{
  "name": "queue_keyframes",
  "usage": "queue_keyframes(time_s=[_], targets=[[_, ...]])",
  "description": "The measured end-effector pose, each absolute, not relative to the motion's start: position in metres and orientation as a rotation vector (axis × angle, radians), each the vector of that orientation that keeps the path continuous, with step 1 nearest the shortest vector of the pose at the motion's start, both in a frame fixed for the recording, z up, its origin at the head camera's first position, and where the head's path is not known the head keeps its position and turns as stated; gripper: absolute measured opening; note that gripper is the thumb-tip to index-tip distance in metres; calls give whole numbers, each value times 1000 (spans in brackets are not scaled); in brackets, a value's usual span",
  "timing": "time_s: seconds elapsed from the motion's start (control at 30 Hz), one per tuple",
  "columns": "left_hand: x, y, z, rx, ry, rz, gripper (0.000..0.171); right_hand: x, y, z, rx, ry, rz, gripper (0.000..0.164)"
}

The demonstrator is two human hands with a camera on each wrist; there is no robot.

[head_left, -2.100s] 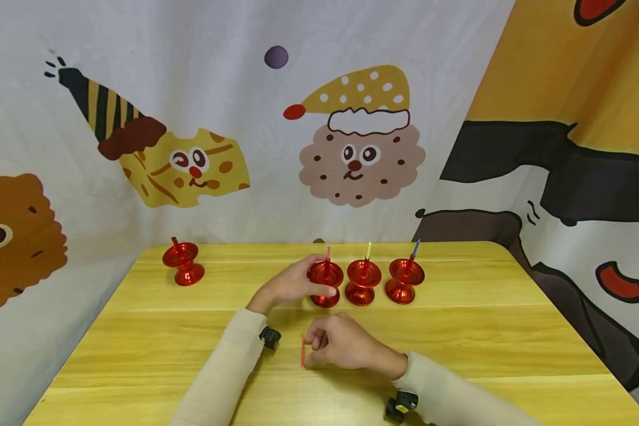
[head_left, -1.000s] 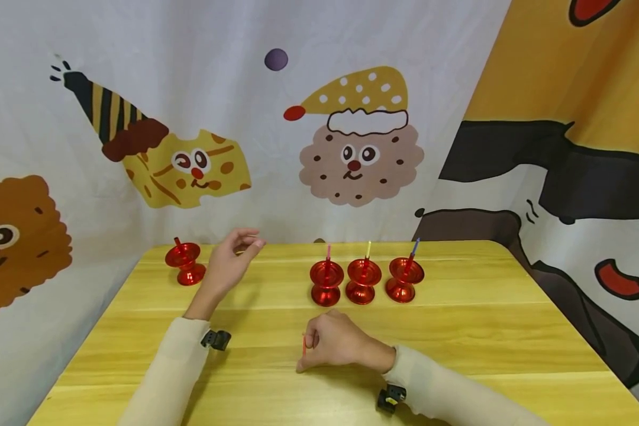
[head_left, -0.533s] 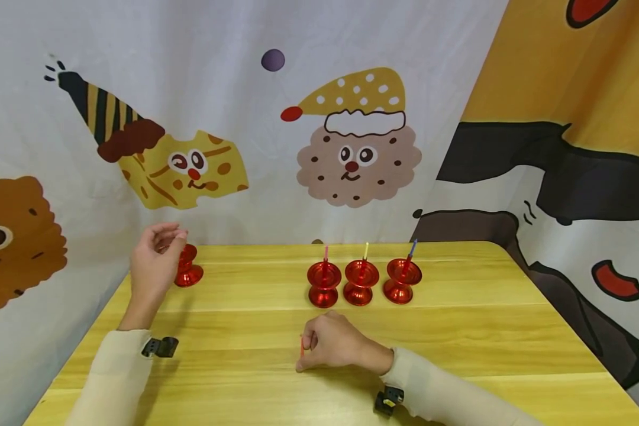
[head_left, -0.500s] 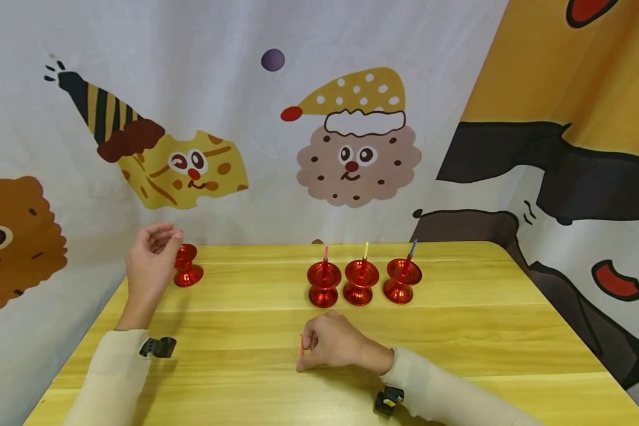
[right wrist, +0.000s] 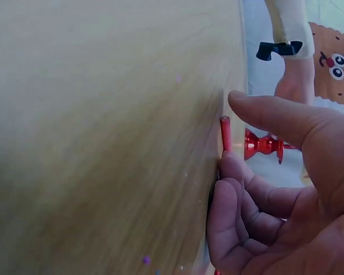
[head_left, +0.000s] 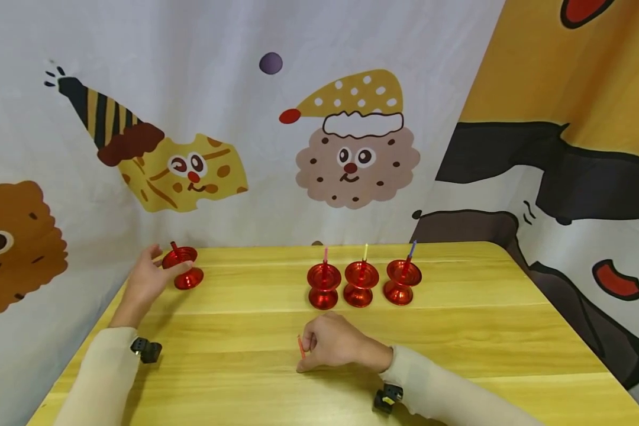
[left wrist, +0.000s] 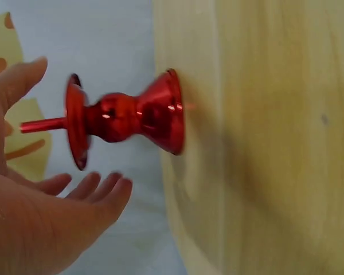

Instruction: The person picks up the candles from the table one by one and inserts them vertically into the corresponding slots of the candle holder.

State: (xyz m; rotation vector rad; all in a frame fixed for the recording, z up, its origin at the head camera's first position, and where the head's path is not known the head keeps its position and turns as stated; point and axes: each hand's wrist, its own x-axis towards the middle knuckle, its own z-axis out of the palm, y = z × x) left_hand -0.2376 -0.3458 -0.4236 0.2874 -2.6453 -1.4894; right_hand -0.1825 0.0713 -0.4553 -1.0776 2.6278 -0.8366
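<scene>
My left hand (head_left: 149,278) is spread around a shiny red candle holder (left wrist: 114,117) at the table's far left. In the left wrist view, thumb and fingers stand apart from it, and no firm contact shows. No candle is seen in its upright tube. My right hand (head_left: 332,343) rests low on the table with curled fingers beside a thin orange-red candle (head_left: 300,348). In the right wrist view, an index fingertip meets that candle (right wrist: 226,134), while the thumb stays a little away. The candle's far end is hidden, so a grip cannot be confirmed.
Right of centre stand three more red holders in a row, with a pink candle (head_left: 325,255), a yellow candle (head_left: 366,252) and a blue candle (head_left: 413,249) upright in them. Behind the wooden table (head_left: 484,331) hangs a cartoon-printed curtain (head_left: 277,195).
My left hand has left the holder with the pink candle, swung left and lowered beside the far-left holder. My right hand has closed in on the orange-red candle, which now lies more tilted.
</scene>
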Motion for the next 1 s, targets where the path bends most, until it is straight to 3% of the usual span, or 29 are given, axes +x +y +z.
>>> queue_keyframes(time_s=[0.57, 1.0], targets=[[-251, -354, -439, 146, -2800, -1521, 98, -194, 81, -456, -1021, 2399, -1022, 20], [-242, -341, -435, -4, -2872, -1520, 99, -209, 87, -461, -918, 2261, -1088, 24]])
